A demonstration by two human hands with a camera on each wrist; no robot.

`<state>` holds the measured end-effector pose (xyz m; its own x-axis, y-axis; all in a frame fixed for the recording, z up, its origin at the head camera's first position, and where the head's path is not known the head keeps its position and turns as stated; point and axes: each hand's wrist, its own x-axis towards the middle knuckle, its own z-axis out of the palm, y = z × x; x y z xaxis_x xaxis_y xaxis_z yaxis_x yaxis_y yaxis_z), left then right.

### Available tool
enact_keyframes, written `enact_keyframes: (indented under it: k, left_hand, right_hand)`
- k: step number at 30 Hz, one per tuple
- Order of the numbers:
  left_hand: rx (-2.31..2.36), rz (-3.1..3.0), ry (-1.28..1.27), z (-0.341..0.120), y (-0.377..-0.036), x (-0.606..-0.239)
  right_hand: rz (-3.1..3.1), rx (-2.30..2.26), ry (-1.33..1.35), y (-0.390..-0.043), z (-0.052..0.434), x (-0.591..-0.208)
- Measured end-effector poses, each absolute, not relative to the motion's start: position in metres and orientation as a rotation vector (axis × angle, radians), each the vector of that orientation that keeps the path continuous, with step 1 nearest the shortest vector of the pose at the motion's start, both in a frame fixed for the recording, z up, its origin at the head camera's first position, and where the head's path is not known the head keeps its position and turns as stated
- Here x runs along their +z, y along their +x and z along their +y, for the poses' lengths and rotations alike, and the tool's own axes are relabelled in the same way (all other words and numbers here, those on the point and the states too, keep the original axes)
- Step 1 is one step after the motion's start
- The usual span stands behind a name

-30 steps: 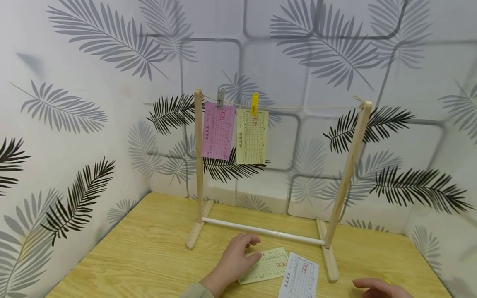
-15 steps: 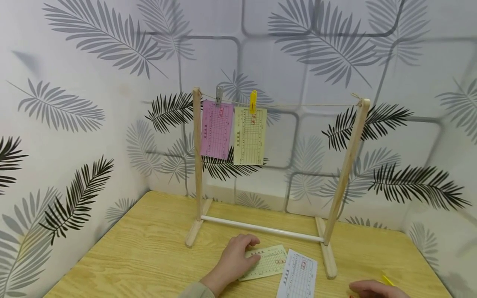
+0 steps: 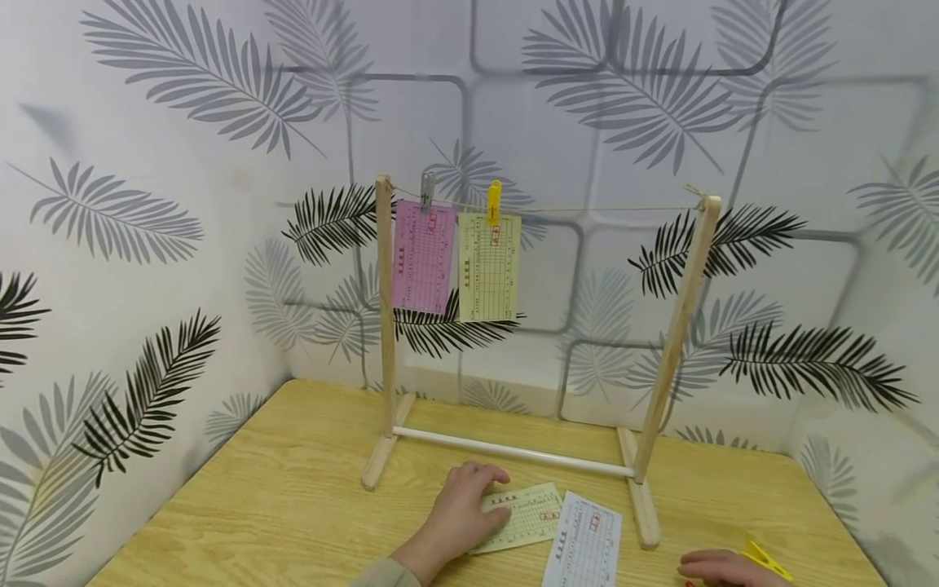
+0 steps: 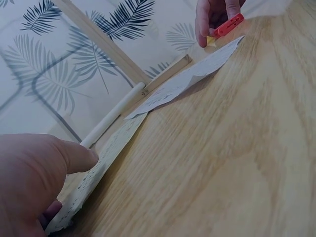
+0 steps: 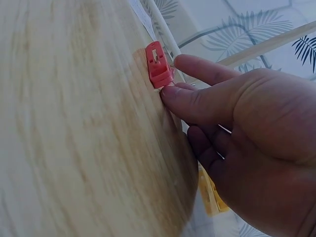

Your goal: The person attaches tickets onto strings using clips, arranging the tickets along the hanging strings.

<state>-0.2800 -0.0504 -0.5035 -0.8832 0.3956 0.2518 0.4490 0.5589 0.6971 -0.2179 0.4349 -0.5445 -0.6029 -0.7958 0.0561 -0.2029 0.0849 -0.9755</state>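
My left hand (image 3: 458, 509) rests over the left end of a pale yellow printed slip (image 3: 524, 518) lying on the table. Its thumb lies over the paper, and the fingers are loosely bent. A white slip (image 3: 583, 542) lies to the right, overlapping the yellow one's edge. At the lower right, my right hand (image 3: 722, 567) reaches a red clothespin (image 5: 159, 64) on the tabletop. In the right wrist view, the thumb tip is right at the clothespin's near end, with the index fingertip beside it. A yellow clothespin (image 3: 766, 560) lies behind the right hand.
A wooden stand (image 3: 678, 350) with a white bottom bar (image 3: 513, 451) stands behind the slips. From its string (image 3: 601, 209) hang a pink slip (image 3: 423, 261) under a grey clothespin (image 3: 428, 189) and a yellow slip (image 3: 489, 273) under a yellow clothespin (image 3: 494, 202). Patterned walls enclose the table (image 3: 257, 489).
My right hand has shifted slightly left, showing more of the yellow clothespin behind it. The left hand stays on the yellow slip. The head view has shifted a little.
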Motion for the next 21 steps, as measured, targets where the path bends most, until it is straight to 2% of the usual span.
enact_keyframes:
  k: [6, 12, 21]
  left_hand:
    - [-1.177, -2.7, -0.733, -0.052, -0.277, -0.504]
    - [-1.009, -2.732, -0.692, -0.053, -0.274, -0.502]
    - [-0.85, -2.79, -0.673, -0.054, -0.272, -0.503]
  right_hand:
    - [1.888, -1.565, -1.004, -0.214, 0.429, -0.542]
    - [1.695, -1.711, -0.864, -0.202, 0.416, -0.528]
    - [2.022, -1.646, -0.739, -0.196, 0.411, -0.53]
